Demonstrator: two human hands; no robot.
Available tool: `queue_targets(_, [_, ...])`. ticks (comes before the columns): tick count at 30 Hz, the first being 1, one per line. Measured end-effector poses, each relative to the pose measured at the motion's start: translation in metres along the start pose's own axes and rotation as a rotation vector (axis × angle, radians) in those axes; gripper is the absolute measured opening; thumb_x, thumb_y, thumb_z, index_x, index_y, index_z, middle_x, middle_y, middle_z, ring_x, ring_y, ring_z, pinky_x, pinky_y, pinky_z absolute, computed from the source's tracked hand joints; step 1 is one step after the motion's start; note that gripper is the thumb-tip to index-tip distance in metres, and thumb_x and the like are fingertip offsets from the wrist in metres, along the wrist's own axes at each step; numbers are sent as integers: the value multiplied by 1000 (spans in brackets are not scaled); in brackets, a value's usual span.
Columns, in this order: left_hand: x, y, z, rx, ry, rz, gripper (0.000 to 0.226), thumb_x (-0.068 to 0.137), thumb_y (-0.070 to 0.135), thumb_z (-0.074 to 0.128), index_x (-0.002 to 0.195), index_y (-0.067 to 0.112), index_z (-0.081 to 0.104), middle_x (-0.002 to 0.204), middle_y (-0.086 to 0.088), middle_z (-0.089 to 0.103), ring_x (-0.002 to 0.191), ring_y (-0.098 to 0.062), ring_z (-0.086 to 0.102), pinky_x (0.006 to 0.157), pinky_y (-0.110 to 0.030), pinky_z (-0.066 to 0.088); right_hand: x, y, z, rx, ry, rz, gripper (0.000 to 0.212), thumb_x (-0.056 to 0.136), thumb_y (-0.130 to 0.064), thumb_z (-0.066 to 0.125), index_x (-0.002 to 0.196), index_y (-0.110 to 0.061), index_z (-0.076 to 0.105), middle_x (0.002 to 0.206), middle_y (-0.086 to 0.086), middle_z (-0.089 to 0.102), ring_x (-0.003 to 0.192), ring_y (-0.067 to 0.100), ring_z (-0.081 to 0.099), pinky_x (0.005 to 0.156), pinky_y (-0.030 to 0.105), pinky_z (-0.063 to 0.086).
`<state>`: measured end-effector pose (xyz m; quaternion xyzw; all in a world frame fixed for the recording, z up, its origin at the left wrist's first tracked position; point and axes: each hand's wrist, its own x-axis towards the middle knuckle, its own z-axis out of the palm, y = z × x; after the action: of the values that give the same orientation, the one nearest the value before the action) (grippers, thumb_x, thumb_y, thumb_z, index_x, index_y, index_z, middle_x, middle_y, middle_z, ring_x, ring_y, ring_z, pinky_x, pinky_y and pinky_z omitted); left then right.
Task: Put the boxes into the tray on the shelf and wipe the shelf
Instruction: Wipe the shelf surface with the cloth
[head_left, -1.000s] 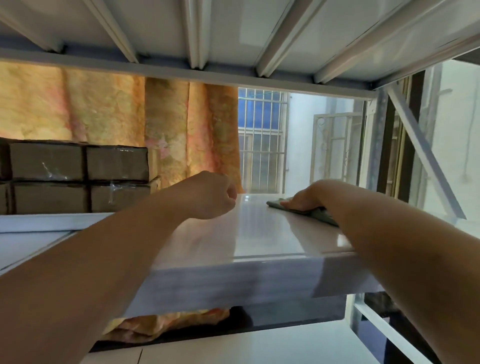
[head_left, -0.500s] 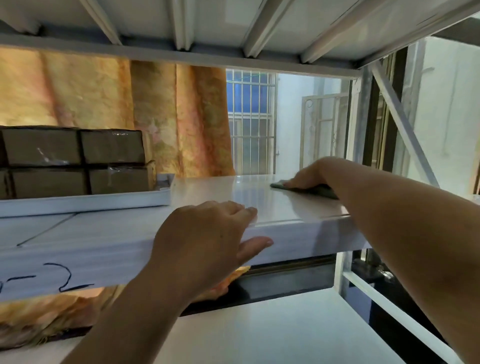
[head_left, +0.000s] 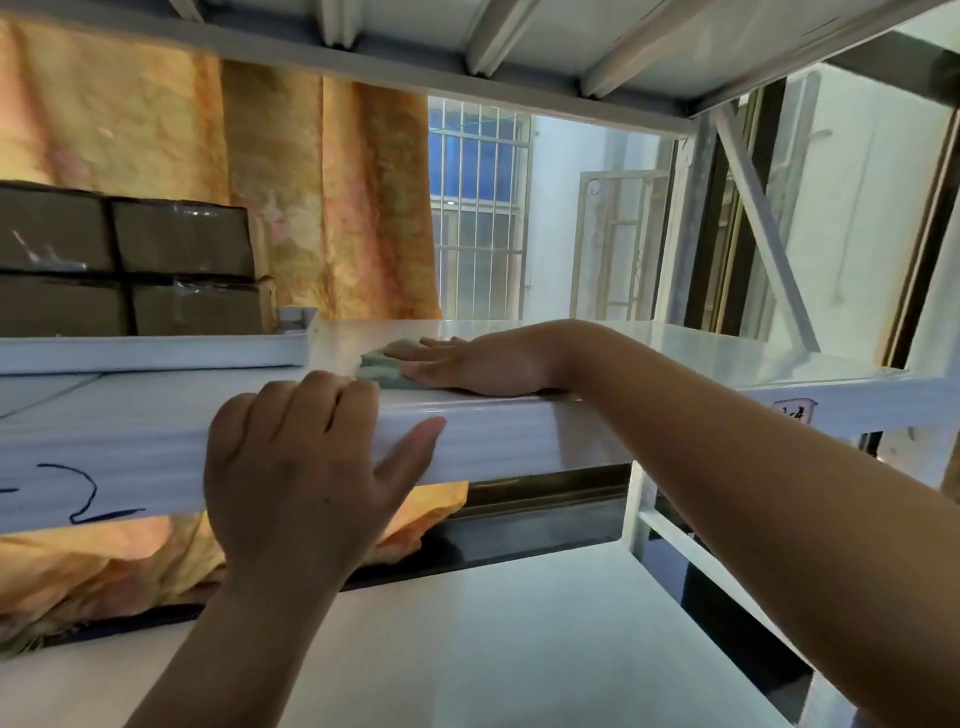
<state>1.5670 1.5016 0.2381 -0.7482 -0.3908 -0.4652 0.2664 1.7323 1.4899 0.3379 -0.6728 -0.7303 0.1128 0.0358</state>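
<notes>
The boxes (head_left: 182, 270) sit stacked in the tray (head_left: 156, 353) at far left, so I judge I'm on the wiping step. My right hand (head_left: 467, 364) presses the cloth (head_left: 382, 366) flat on the shelf (head_left: 675, 358) beside the tray; my left hand (head_left: 296, 467) hooks over the near edge. Next, I'd sweep the cloth rightward.

A blue dash and a 2 are drawn by hand on the shelf (head_left: 156, 457) front, at the left. A small white label (head_left: 795, 413) at the right is too blurry to read
</notes>
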Motion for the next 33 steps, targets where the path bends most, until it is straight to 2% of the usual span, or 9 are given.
queue_targets(2, [0, 0, 1, 2, -1, -22, 60, 91, 57, 36, 85, 7, 67, 79, -12, 68, 72, -33, 61, 71, -39, 30, -10, 7, 2, 21, 15, -11, 52, 100, -51, 18, 150, -40, 11, 159, -13, 11, 145, 7, 9, 104, 24, 6])
queue_targets(3, [1, 0, 1, -5, -10, -34, 59, 90, 57, 36, 86, 7, 68, 80, -12, 69, 73, -33, 61, 71, -39, 30, -13, 9, 3, 23, 29, -13, 52, 99, -53, 19, 149, -41, 12, 159, -14, 12, 146, 6, 9, 107, 25, 4])
queue_targets(7, [1, -1, -2, -82, 13, -63, 55, 90, 52, 40, 90, 8, 71, 84, -12, 72, 78, -33, 64, 74, -38, 30, -19, 21, 5, 8, 81, 37, 59, 94, -62, 21, 149, -43, 14, 159, -16, 11, 146, 7, 9, 117, 33, 1])
queue_targets(11, [-1, -3, -2, -127, 69, -45, 48, 91, 46, 44, 92, 7, 72, 88, -12, 74, 80, -32, 67, 79, -39, 33, -28, 32, 3, 3, 93, 122, 60, 92, -64, 21, 148, -45, 15, 159, -15, 9, 147, 9, 8, 118, 37, 0])
queue_targets(17, [-3, -5, -8, -172, 39, -40, 45, 92, 39, 41, 93, 7, 72, 90, -10, 75, 82, -30, 67, 81, -40, 39, -42, 47, -3, -17, 107, 301, 59, 90, -68, 18, 146, -49, 17, 158, -7, 20, 145, 19, 21, 114, 41, 10])
queue_targets(21, [-4, -5, -12, -186, 9, -33, 41, 91, 36, 42, 95, 8, 71, 90, -9, 74, 81, -28, 67, 81, -38, 38, -38, 40, -8, -46, 81, 392, 58, 92, -65, 14, 147, -47, 15, 158, 1, 23, 142, 25, 26, 113, 45, 15])
queue_targets(25, [-4, -6, -16, -192, -30, -26, 40, 89, 34, 43, 97, 8, 72, 91, -8, 75, 82, -28, 68, 81, -37, 45, -29, 16, -5, -105, 81, 340, 57, 96, -60, 12, 149, -41, 17, 158, -1, 22, 143, 23, 24, 114, 44, 14])
queue_targets(29, [-6, -5, -19, -197, -75, -37, 41, 89, 34, 43, 98, 7, 72, 92, -9, 75, 83, -27, 69, 83, -39, 49, -20, -15, 0, -119, 57, 183, 58, 97, -57, 13, 151, -34, 17, 159, -3, 20, 145, 19, 21, 114, 39, 13])
queue_targets(33, [-7, -4, -20, -188, -84, -52, 43, 89, 34, 40, 98, 7, 72, 92, -9, 74, 83, -27, 68, 83, -40, 49, -2, -36, 6, -119, 26, 59, 60, 96, -60, 15, 151, -35, 16, 159, -5, 21, 144, 19, 22, 117, 41, 14])
